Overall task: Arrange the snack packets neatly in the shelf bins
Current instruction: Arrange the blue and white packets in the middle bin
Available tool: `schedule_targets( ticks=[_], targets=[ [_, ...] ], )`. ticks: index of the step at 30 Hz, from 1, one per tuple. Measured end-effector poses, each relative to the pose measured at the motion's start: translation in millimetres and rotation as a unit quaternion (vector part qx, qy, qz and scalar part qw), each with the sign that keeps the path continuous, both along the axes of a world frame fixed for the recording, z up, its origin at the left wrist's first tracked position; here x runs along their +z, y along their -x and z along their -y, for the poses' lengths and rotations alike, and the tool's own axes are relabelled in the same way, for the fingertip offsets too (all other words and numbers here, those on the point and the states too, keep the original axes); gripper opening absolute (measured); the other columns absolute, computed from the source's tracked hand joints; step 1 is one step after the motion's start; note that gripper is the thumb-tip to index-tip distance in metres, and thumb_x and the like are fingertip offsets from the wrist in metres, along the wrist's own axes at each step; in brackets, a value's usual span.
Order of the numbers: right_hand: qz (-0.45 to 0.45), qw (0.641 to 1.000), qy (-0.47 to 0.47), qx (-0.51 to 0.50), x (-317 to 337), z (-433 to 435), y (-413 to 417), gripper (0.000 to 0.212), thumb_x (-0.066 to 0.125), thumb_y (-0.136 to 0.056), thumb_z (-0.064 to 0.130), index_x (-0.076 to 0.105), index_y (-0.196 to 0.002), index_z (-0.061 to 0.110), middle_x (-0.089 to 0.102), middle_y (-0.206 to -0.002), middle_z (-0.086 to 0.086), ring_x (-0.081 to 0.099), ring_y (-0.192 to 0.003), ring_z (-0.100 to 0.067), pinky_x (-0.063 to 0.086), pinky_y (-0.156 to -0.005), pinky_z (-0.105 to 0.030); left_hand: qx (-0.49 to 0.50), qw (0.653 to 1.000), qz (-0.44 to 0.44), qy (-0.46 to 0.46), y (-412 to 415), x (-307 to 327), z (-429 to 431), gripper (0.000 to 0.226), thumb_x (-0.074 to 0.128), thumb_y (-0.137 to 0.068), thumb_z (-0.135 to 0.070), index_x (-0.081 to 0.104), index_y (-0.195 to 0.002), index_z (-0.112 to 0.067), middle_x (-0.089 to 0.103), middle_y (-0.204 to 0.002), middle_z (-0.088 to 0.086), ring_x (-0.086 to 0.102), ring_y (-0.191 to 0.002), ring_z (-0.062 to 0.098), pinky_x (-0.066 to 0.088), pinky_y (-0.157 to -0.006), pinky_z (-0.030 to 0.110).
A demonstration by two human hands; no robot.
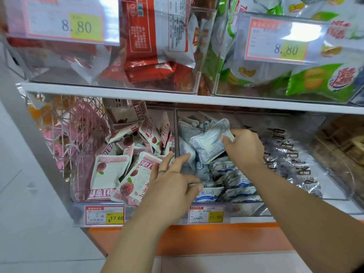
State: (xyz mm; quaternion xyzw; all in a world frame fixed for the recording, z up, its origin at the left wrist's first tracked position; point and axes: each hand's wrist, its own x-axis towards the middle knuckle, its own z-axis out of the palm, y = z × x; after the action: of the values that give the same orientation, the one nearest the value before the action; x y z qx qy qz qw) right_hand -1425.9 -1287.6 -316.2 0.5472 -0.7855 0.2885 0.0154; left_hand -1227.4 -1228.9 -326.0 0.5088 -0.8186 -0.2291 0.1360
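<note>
- The shelf [110,91] carries clear bins on two levels, its white edge running across between them, an orange strip below the lower row.
- The upper bins hold red packets [141,36] on the left and green-and-white packets [319,79] on the right; each front bears a price tag [65,22] reading 8.80.
- On the lower level, the pink bin [74,201] sits at the left, full of pink-and-white packets [106,174] lying at mixed angles, a few leaning over its front edge.
- The blue bin [176,134] stands just right of it, sharing a clear wall; its blue-and-white packets [236,186] lie overlapped toward the front edge, with loose ones at the back.
- Farther right, dark-labelled packets [291,164] fill another bin.
- The right hand [244,148] reaches deep into the blue bin and grips a white-and-blue packet [208,146] by its right end, lifted and tilted above the others.
- The left hand [173,186] lies over the wall between the pink and blue bins, fingers spread fairly wide, fingertips [187,156] touching blue-bin packets; it pinches nothing that I can tell.
- Small tags [104,214] reading 17.60 and 17.80 hang at the lower bins' front edges.
</note>
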Motion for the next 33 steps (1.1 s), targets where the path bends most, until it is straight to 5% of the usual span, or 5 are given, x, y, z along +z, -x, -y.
schedule_targets(
  ticks=[9, 15, 20, 25, 33],
  targets=[
    [0.336, 0.937, 0.092, 0.036, 9.5, -39.4, -7.6, 0.027, 0.063, -0.089, 0.025, 0.061, -0.071, 0.005, 0.04, -0.043, 0.001, 0.032, -0.043, -0.022, 0.037, -0.048, -0.026, 0.051, 0.988, -0.119, 0.085, 1.8, -2.6, 1.2, 0.04, 0.054, -0.094, -0.034, 0.05, -0.134, -0.035, 0.038, -0.145, -0.014, 0.023, -0.139, 0.013, 0.017, -0.117, 0.036],
    [0.403, 0.902, 0.111, 0.105, 24.0, -72.4, -31.7, 0.074, 0.062, -0.07, 0.052, 0.047, -0.107, -0.011, 0.048, -0.111, -0.039, 0.046, -0.1, -0.057, 0.043, -0.077, -0.07, 0.004, 0.969, -0.203, 0.142, 7.4, 1.3, -5.1, 0.071, 0.061, -0.091, -0.029, 0.018, -0.144, -0.049, 0.008, -0.152, -0.026, 0.01, -0.143, 0.003, 0.018, -0.112, 0.023],
    [0.489, 0.852, 0.084, 0.169, 32.4, -93.5, -34.0, 0.02, 0.061, -0.089, 0.025, 0.067, -0.096, 0.007, 0.071, -0.096, -0.014, 0.068, -0.087, -0.03, 0.057, -0.062, -0.035, -0.023, 0.964, -0.21, 0.161, 14.4, 9.0, -11.9, 0.083, 0.064, -0.086, -0.036, -0.001, -0.13, -0.064, -0.005, -0.145, -0.037, 0.006, -0.141, -0.002, 0.028, -0.103, 0.021],
    [0.54, 0.805, 0.048, 0.243, 42.7, -98.6, -43.8, 0.013, 0.057, -0.091, 0.015, 0.07, -0.093, 0.013, 0.074, -0.085, 0.002, 0.069, -0.075, -0.007, 0.049, -0.058, -0.014, 0.018, 0.943, -0.305, 0.131, 20.8, 6.7, -14.6, 0.076, 0.069, -0.084, -0.026, 0.019, -0.131, -0.057, 0.028, -0.146, -0.014, 0.029, -0.114, -0.019, 0.025, -0.084, -0.009],
    [0.438, 0.855, 0.012, 0.279, 42.7, -88.5, -28.8, 0.022, 0.07, -0.083, 0.021, 0.065, -0.098, 0.036, 0.062, -0.113, 0.009, 0.063, -0.104, -0.011, 0.055, -0.084, -0.034, 0.041, 0.844, -0.525, -0.101, 13.8, 11.1, -13.3, 0.044, 0.068, -0.085, -0.01, 0.053, -0.123, -0.026, 0.071, -0.107, -0.009, 0.068, -0.095, 0.004, 0.054, -0.073, 0.019]
  ],
)
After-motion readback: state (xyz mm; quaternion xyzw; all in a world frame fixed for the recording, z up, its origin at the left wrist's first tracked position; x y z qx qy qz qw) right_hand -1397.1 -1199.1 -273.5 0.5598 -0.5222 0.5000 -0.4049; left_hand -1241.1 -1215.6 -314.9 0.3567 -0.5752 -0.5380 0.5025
